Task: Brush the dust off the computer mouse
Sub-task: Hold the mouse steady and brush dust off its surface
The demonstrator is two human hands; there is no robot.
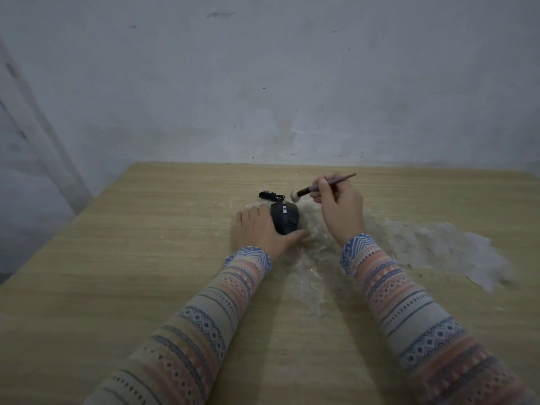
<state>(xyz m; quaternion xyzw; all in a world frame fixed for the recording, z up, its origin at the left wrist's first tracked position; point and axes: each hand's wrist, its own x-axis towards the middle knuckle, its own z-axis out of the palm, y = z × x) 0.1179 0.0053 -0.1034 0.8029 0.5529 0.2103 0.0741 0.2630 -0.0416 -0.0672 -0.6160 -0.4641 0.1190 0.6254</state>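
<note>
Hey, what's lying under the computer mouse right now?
A crinkled, dusty clear sheet spreads over the wooden table beneath the mouse. The spot directly underneath is covered by the mouse and the left hand holding it.

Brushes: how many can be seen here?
1. The brush is pinched in the right hand, above the table just past the far end of the mouse, bristles pointing left. Another could lie hidden under the sleeves.
</note>
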